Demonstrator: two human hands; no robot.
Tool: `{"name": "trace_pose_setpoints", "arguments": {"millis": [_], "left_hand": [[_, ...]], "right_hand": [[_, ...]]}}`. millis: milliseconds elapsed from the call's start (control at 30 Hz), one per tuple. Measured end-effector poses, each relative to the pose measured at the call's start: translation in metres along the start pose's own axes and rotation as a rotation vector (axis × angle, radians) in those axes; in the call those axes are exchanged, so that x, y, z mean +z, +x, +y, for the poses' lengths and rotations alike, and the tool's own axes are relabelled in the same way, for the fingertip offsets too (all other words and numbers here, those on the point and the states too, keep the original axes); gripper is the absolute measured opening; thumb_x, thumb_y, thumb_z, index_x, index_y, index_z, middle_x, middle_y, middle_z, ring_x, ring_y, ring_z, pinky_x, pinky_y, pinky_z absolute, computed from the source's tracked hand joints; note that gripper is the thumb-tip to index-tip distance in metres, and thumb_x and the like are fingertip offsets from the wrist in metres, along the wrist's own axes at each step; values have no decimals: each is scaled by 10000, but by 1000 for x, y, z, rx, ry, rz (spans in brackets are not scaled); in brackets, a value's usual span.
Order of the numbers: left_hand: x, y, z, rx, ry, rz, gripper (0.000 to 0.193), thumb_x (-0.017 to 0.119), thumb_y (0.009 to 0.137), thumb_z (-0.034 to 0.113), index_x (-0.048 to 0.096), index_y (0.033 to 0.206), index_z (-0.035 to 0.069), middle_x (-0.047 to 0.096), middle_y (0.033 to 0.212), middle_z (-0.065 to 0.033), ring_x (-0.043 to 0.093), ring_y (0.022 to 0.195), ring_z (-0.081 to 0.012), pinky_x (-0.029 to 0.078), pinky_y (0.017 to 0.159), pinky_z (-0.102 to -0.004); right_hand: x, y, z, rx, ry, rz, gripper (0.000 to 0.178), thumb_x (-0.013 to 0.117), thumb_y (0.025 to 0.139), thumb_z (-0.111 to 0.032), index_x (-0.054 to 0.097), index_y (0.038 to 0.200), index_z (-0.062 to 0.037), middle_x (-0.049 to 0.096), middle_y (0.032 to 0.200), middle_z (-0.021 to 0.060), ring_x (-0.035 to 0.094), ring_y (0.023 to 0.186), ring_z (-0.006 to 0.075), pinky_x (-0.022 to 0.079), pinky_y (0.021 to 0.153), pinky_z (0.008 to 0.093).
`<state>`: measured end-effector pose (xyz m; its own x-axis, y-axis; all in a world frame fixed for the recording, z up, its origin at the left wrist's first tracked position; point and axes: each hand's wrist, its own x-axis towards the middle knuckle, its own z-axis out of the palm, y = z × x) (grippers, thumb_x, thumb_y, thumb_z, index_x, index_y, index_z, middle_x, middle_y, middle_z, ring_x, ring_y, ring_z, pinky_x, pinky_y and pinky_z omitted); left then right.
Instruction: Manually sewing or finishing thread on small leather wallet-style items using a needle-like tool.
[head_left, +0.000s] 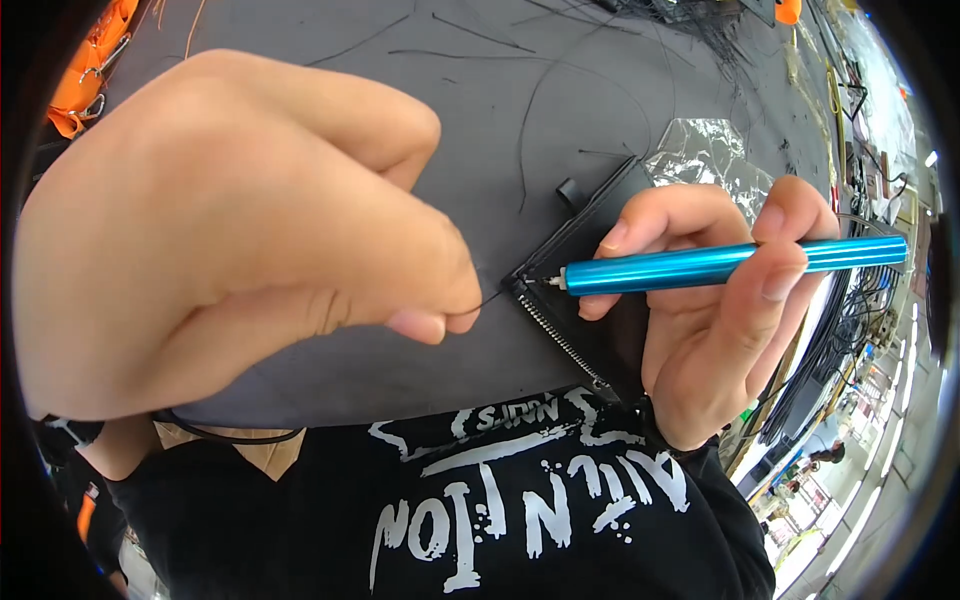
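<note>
My left hand [250, 210] is closed, its thumb and forefinger pinching a thin black thread [491, 300]. From there the thread runs to the corner of a black zippered pouch [585, 235]. A silver-toothed zipper [553, 329] follows the pouch's lower edge, and a small black loop [570, 193] sticks out from its upper edge. My right hand [715, 300] grips a shiny blue pen-shaped tool [665, 270], whose fine metal tip touches or nearly touches that corner. Fingers of the same hand lie against the pouch; how firmly they hold it is hidden.
Loose black threads [460, 55] lie across the grey work surface [400, 80], with a dark tangle [715, 40] at the far right. Clear plastic film [697, 142] lies behind the pouch. An orange item with metal clasps [90, 65] sits far left. Bundled black cords [815, 335] are at right.
</note>
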<state>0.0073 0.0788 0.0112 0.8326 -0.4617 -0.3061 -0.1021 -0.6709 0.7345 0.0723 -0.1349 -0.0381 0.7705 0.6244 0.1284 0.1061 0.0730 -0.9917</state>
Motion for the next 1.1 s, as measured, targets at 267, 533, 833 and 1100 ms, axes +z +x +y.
{"name": "trace_pose_setpoints", "arguments": {"millis": [267,533,833,1100], "left_hand": [[10,0,7,-29,179,-20,252,705,513,206,717,757,146,304,536,61,320,495,-112,265,492,-260],[29,0,11,-88,305,260,245,710,404,253,710,643,201,283,520,69,309,491,-106,233,455,-254],[34,0,9,-37,285,305,240,729,393,247,710,629,205,281,517,71,321,506,-110,233,457,-258],[31,2,11,-55,253,278,234,718,438,244,720,670,212,282,519,75,322,503,-108,235,462,-255]], "right_hand": [[1,-3,1,-28,-99,-3,325,268,940,-424,224,960,-103,533,759,253,542,489,228,506,534,273],[0,-3,5,-84,-117,-68,324,249,941,-426,225,980,-105,536,773,251,545,500,227,508,546,275],[4,-4,0,39,-52,58,325,237,943,-426,224,989,-104,536,769,249,536,492,227,501,540,272],[3,-2,2,-107,-209,-82,339,243,940,-437,220,978,-101,535,761,246,522,475,226,498,529,278]]}}
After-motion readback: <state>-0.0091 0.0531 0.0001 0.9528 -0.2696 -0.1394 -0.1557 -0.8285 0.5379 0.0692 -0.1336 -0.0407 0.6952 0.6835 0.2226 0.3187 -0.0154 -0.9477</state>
